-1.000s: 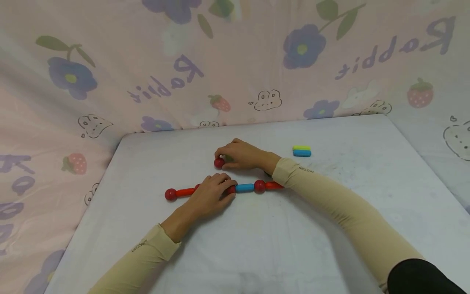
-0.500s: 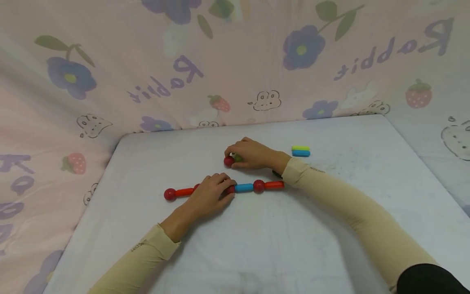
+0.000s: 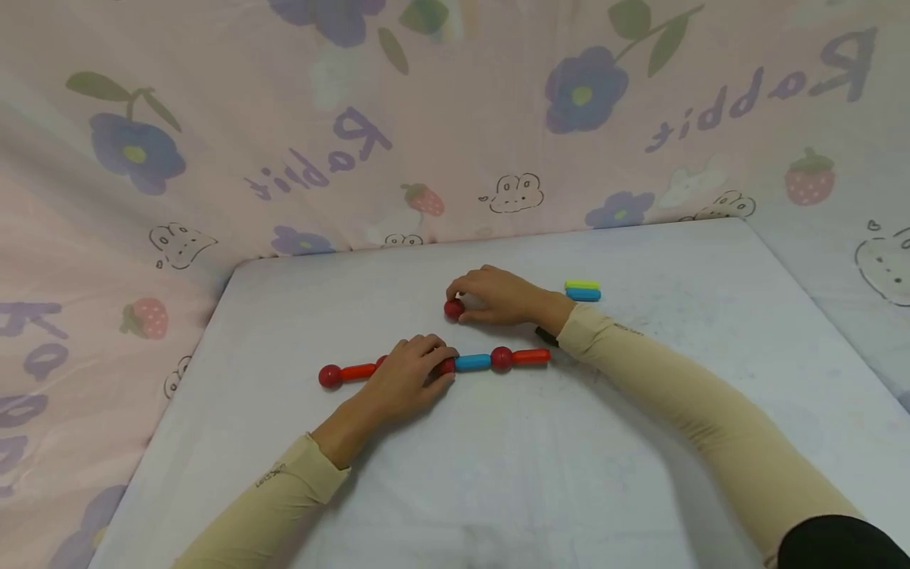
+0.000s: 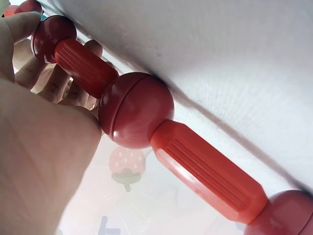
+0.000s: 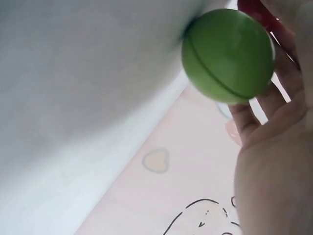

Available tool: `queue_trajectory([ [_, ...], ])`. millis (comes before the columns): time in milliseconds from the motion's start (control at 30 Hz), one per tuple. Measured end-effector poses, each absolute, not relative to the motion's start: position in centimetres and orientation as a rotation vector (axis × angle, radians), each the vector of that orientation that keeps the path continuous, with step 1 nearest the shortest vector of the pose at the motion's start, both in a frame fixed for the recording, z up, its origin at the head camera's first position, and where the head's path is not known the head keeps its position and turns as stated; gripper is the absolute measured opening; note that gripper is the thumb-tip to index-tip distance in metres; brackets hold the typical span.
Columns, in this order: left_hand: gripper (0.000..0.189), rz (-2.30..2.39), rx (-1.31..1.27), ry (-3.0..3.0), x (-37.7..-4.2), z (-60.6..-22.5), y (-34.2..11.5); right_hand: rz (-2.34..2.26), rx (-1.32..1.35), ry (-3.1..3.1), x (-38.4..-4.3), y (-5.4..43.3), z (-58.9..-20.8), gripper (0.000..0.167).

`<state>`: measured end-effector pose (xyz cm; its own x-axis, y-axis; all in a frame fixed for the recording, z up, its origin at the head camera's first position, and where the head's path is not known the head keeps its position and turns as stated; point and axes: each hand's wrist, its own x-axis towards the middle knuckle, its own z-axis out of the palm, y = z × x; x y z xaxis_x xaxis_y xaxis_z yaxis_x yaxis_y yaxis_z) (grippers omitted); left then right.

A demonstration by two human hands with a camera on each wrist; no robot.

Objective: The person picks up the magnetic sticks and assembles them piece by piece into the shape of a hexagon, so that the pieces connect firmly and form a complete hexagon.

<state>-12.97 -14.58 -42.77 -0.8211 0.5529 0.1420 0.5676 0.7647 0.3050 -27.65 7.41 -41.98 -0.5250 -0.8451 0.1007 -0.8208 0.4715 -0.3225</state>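
My left hand [image 3: 407, 375] grips a chain of red balls and short rods lying across the table. Its thumb and fingers are around one red ball [image 4: 54, 38]. A blue rod [image 3: 473, 363], a red ball [image 3: 502, 359] and a red rod [image 3: 531, 356] extend from that hand to the right, while another red ball [image 3: 330, 376] ends the chain on the left. Farther back, my right hand [image 3: 501, 296] holds a loose red ball [image 3: 453, 309] at its fingertips. Under its palm is a green ball [image 5: 228, 56], seen in the right wrist view but hidden in the head view.
A yellow rod [image 3: 582, 284] and a blue rod [image 3: 583, 295] lie side by side behind the right wrist. The white table [image 3: 540, 458] meets a printed curtain [image 3: 455, 118] along its back edge.
My right hand has shifted to the right with the red ball, and the green ball has gone out of sight beneath it in the head view. The left hand stays on the chain.
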Motion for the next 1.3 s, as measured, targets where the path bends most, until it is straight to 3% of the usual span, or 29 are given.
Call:
queue_trajectory([
  [1300, 0.037, -0.47, -0.926, -2.919, -12.9, -42.7, -14.3, -0.67, -1.377, 2.83, -21.5, 16.3, -41.5, 0.037],
])
